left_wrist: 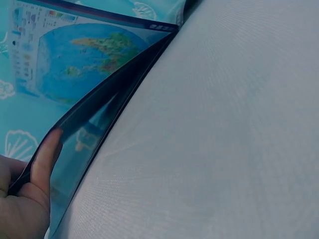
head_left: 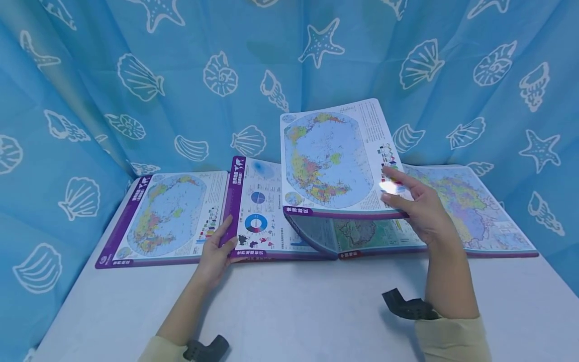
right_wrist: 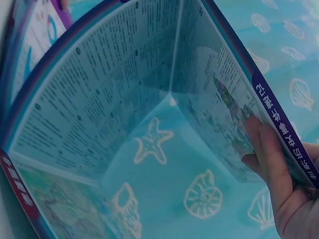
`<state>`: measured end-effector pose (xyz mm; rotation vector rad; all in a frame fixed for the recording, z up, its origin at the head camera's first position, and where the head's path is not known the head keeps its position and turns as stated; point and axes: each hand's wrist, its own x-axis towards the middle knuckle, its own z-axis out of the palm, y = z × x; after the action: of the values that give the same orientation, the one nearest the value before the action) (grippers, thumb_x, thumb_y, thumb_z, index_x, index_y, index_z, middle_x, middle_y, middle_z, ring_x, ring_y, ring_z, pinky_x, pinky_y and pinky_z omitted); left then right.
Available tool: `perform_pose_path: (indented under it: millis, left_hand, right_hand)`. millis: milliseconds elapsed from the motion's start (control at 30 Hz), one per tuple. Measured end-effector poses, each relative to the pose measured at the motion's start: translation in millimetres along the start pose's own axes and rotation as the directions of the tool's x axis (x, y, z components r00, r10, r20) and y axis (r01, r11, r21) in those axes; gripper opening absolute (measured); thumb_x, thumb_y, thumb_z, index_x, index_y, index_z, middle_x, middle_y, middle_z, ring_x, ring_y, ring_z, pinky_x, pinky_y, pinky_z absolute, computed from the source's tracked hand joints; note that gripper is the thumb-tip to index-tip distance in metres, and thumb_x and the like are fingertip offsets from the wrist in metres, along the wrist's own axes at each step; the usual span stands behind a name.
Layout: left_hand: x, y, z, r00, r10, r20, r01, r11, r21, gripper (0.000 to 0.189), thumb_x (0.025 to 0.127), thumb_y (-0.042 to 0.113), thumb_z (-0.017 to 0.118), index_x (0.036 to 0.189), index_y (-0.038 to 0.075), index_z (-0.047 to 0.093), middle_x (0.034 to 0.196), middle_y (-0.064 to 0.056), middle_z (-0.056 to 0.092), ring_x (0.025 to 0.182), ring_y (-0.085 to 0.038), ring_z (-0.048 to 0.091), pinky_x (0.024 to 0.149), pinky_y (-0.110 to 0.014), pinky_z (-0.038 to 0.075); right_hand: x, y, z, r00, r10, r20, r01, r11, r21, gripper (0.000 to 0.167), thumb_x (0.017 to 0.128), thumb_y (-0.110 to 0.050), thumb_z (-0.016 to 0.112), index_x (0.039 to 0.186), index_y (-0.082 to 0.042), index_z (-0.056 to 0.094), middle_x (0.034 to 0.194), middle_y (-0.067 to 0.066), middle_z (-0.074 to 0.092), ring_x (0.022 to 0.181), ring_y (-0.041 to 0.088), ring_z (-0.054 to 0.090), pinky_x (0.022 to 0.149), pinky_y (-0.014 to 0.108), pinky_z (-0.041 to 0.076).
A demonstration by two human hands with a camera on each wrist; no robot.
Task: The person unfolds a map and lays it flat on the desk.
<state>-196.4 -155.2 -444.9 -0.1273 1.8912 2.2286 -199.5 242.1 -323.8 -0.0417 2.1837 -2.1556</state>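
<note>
In the head view my left hand pinches the left purple-edged side of a panel with charts. The left wrist view shows the left hand with thumb and fingers on either side of a dark panel edge. My right hand grips the right side of a raised world map panel, tilted above the others. Seen from the right wrist, fingers of the right hand lie on the panel's inner face. Below it, text-covered panels bend in a curve, joined at folds.
On the white table, a world map panel lies flat at the left. A coloured China map lies at the right, beside a green relief map. A blue shell-patterned curtain hangs behind.
</note>
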Motion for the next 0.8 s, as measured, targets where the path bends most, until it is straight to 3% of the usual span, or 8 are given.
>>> perform_pose_path:
  millis: [100, 267, 433, 500, 667, 800]
  left_hand:
    - [0.7, -1.3, -1.3, 1.000, -0.002, 0.000, 0.002, 1.000, 0.004, 0.059, 0.101, 0.003, 0.035, 0.151, 0.029, 0.020, 0.153, -0.010, 0.024, 0.132, -0.035, 0.041, 0.089, -0.033, 0.052]
    - [1.6, -2.0, -1.4, 1.000, -0.006, -0.001, 0.006, 1.000, 0.015, 0.059, 0.101, 0.004, 0.036, 0.151, 0.029, 0.020, 0.154, -0.008, 0.024, 0.134, -0.033, 0.040, 0.090, -0.031, 0.051]
    - [2.1, -2.0, -1.2, 1.000, 0.002, 0.012, -0.003, 1.000, 0.026, 0.059, 0.101, 0.004, 0.035, 0.152, 0.028, 0.019, 0.154, -0.010, 0.022, 0.134, -0.034, 0.039, 0.091, -0.032, 0.050]
    - [2.1, -2.3, -1.1, 1.000, 0.001, 0.010, -0.001, 1.000, 0.029, 0.059, 0.101, 0.004, 0.036, 0.152, 0.028, 0.019, 0.154, -0.010, 0.022, 0.134, -0.034, 0.039, 0.091, -0.033, 0.050]
    - [2.4, -3.8, -1.9, 1.000, 0.005, 0.014, -0.005, 0.999, 0.034, 0.059, 0.101, 0.004, 0.036, 0.152, 0.029, 0.019, 0.154, -0.010, 0.022, 0.135, -0.035, 0.038, 0.092, -0.034, 0.050]
    - [3.2, -5.4, -2.4, 1.000, 0.010, 0.013, -0.011, 1.000, 0.027, 0.059, 0.101, 0.004, 0.036, 0.152, 0.029, 0.019, 0.154, -0.009, 0.022, 0.134, -0.035, 0.039, 0.091, -0.034, 0.050]
  right_hand:
    - [-1.6, -1.8, -8.2, 0.999, 0.034, -0.031, -0.034, 0.999, 0.019, 0.065, 0.085, -0.015, 0.070, 0.144, -0.024, 0.042, 0.154, 0.014, 0.020, 0.100, 0.004, 0.060, 0.077, 0.018, 0.054]
    - [-2.8, -2.1, -20.3, 0.989, 0.063, -0.134, -0.069, 0.997, -0.038, 0.066, 0.082, -0.023, 0.074, 0.141, -0.026, 0.045, 0.150, 0.016, 0.027, 0.090, 0.001, 0.064, 0.073, 0.017, 0.055]
    - [-3.9, -1.7, -28.9, 0.960, 0.070, -0.271, -0.085, 0.995, -0.047, 0.068, 0.076, -0.031, 0.079, 0.138, -0.028, 0.050, 0.150, 0.014, 0.031, 0.085, 0.001, 0.065, 0.070, 0.016, 0.054]
    - [-3.9, -1.4, -31.4, 0.939, 0.066, -0.338, -0.079, 0.997, -0.026, 0.068, 0.074, -0.031, 0.081, 0.136, -0.027, 0.053, 0.151, 0.013, 0.031, 0.083, 0.002, 0.064, 0.069, 0.015, 0.054]
    - [-2.3, -2.0, -35.5, 0.854, 0.084, -0.514, -0.082, 0.996, 0.027, 0.068, 0.068, -0.037, 0.083, 0.130, -0.028, 0.059, 0.151, 0.006, 0.034, 0.084, 0.003, 0.061, 0.065, 0.013, 0.053]
    - [-1.8, -2.6, -36.5, 0.793, 0.088, -0.603, -0.037, 0.995, 0.096, 0.065, 0.064, -0.035, 0.085, 0.125, -0.028, 0.063, 0.147, 0.000, 0.039, 0.098, 0.010, 0.062, 0.065, 0.013, 0.053]
